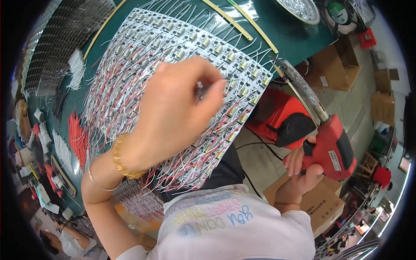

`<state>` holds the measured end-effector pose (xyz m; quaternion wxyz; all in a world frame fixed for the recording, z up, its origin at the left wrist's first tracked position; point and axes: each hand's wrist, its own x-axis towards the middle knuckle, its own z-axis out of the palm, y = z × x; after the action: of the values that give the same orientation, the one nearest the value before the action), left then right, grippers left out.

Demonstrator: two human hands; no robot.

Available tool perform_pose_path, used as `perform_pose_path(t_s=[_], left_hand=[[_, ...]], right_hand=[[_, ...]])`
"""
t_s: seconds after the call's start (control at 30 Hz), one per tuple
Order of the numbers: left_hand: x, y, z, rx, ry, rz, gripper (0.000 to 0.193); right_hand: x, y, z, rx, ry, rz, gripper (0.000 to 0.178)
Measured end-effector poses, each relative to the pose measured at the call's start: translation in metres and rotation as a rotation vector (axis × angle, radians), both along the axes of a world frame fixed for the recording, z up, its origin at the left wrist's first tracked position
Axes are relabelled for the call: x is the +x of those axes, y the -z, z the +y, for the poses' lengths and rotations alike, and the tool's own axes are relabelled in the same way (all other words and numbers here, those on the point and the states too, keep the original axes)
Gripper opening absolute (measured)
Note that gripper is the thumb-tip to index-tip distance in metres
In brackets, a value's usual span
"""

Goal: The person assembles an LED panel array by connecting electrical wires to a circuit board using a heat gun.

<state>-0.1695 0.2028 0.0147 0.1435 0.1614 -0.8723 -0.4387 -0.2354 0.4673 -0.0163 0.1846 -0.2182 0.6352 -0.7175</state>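
A large panel of small white circuit boards (230, 56) lies tilted on the green table, with many thin red and white wires (117, 82) bristling from it. Over its middle hovers my left hand (173, 104), fingers curled and thumb bent in toward the index finger. Whatever sits between those fingertips is too small or hidden to make out. My right hand (303, 171) grips a red and black soldering gun (336, 149) by its handle, off the panel's right side. The gun's metal nozzle points up and away, its tip close to the panel's far right corner.
Bundles of red wires (78, 138), white wires (63, 149) and black wires (59, 104) lie at the left. Yellow strips (232, 21), a metal bowl (318, 17) and a spool (338, 13) are at the far side. A red and black case (277, 115) and cardboard boxes (331, 67) stand right.
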Motion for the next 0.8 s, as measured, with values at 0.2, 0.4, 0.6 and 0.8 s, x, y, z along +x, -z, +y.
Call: perform_pose_path(t_s=[0.2,0.4,0.6,0.8], left_hand=[[-0.024,0.023,0.023,-0.186,0.05,0.005,0.011],[-0.028,0.029,0.026,-0.399,0.047,0.019,0.011],[-0.032,0.028,0.021,-0.324,0.066,-0.033,0.012],[-0.033,0.024,0.02,-0.286,0.074,-0.078,0.012]], right_hand=[[0.007,0.0,0.012,0.104,0.085,-0.039,0.08],[-0.001,0.001,0.023,0.151,-0.116,-0.09,0.079],[-0.002,0.005,0.022,0.148,-0.166,-0.193,0.071],[0.0,0.004,0.019,0.198,-0.079,-0.191,0.067]])
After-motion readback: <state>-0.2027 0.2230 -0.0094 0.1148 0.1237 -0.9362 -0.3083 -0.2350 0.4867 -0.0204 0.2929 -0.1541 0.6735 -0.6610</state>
